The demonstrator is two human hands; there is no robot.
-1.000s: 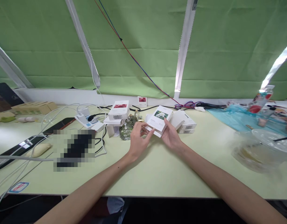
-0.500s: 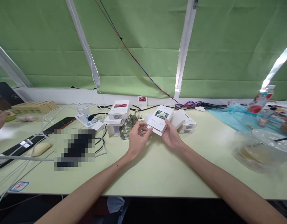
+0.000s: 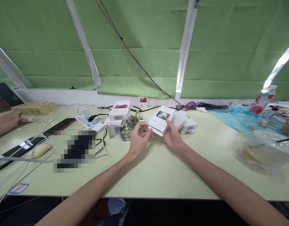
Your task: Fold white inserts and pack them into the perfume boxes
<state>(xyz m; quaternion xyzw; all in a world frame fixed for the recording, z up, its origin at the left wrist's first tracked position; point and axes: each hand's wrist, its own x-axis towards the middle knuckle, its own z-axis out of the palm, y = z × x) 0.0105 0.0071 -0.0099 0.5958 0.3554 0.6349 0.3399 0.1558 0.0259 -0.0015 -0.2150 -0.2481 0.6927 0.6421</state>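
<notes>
A small white carton [image 3: 162, 120] with a white-flower picture is held tilted above the table, its lower end towards me. My right hand [image 3: 174, 138] grips its right side, thumb on the front face. At the carton's lower left corner, my left hand [image 3: 140, 138] has its fingers curled and pinches the edge flap between thumb and fingertips. Behind my left hand stand clear glass bottles [image 3: 127, 130] with gold-coloured tops, partly hidden. To their left, a white box [image 3: 121, 110] with a red-flower picture rests on other white cartons. More white boxes [image 3: 189, 125] lie right of the held carton.
White cables and a power strip [image 3: 84, 121] spread over the left side, near a computer mouse [image 3: 39, 151]. On the right are a plastic cup [image 3: 271, 141], a blue plastic sheet [image 3: 224, 117] and a bottle [image 3: 264, 100]. Other people's hands show at both sides.
At the far left, another person's hand has come further into view, moving right. My hands and the carton stay nearly in place, with only a slight shift of my left thumb.
</notes>
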